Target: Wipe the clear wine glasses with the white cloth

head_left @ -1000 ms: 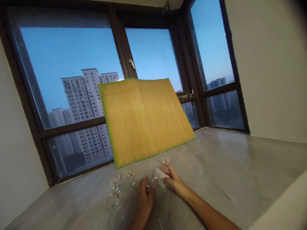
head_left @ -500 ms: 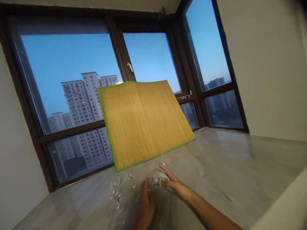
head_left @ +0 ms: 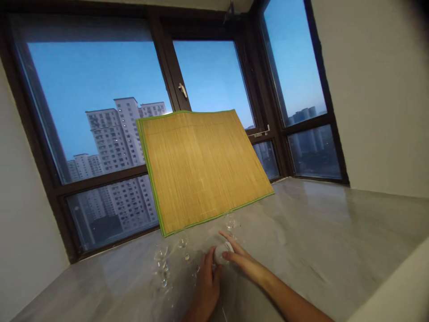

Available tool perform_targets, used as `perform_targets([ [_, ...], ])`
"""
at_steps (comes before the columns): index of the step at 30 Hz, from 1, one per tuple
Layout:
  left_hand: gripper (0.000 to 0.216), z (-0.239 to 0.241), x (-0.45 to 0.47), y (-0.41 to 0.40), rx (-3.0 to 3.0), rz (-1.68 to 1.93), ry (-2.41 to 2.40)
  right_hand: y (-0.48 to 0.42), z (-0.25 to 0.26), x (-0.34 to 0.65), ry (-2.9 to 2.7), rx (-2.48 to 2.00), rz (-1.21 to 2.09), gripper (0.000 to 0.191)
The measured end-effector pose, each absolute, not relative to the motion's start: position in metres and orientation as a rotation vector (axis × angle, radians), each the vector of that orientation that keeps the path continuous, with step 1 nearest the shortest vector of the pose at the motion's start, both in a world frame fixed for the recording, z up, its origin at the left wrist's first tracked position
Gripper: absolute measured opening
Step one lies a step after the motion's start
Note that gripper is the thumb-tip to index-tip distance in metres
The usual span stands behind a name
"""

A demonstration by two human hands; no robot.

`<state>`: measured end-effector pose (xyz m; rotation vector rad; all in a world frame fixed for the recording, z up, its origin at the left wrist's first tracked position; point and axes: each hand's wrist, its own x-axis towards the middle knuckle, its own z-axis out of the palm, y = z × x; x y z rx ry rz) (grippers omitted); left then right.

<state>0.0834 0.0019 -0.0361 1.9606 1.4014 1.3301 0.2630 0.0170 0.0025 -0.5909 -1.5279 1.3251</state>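
Note:
Low in the view, my left hand (head_left: 208,282) is closed around a small clear glass, most of it hidden by the fingers. A white cloth (head_left: 222,253) lies in my right hand (head_left: 241,258), its thumb pressing the cloth against the glass beside my left fingertips. To the left of my hands stands a clear stemmed glass (head_left: 161,254). Another stemmed glass (head_left: 182,242) is a little farther back, near the mat's lower edge. Behind my right fingertips is one more clear glass (head_left: 230,222).
A folded bamboo mat (head_left: 204,170) with green edging leans against the window frame (head_left: 110,180). The glasses stand on a grey marbled sill (head_left: 295,232). Pale walls (head_left: 375,98) rise at both sides, and a window handle (head_left: 182,90) is above the mat.
The cloth has come round onto the glass and now looks rounded, covering the clear part that showed between my hands. My left hand has shifted slightly right, closer to my right hand.

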Motion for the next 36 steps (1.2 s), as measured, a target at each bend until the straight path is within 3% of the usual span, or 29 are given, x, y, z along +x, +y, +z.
perform_targets([
  [23,0.056,-0.028,0.086,0.005,1.681,1.335,1.333,0.023,0.006,0.264,-1.434,-0.647,1.213,0.069],
  [36,0.062,-0.021,0.085,0.005,1.494,1.493,1.152,0.021,0.008,0.268,-1.246,-0.558,1.497,0.064],
])
